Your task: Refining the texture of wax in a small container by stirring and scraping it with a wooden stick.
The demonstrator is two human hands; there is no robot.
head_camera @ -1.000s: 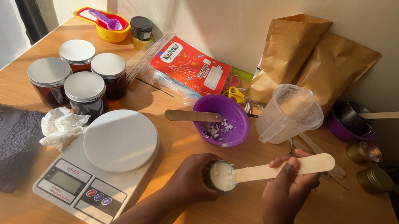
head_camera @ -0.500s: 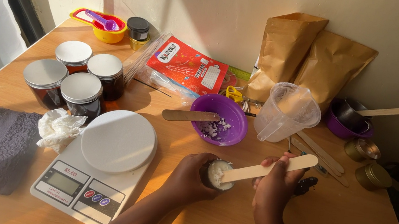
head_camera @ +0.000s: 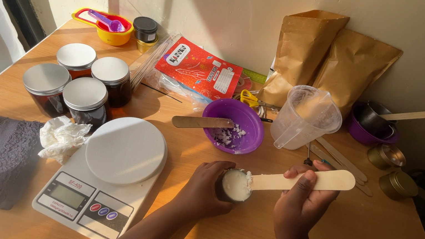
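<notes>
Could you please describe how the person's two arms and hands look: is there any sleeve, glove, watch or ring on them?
Both arms are bare up to the bottom edge of the picture, with no sleeve visible. The left hand and the right hand wear no gloves. No watch, bracelet or ring shows on either wrist or on the fingers. The nails look short and unpainted.

Scale (head_camera: 103, 176) left of hands; bowl (head_camera: 234, 125) behind; jars (head_camera: 80, 83) behind scale.
</notes>
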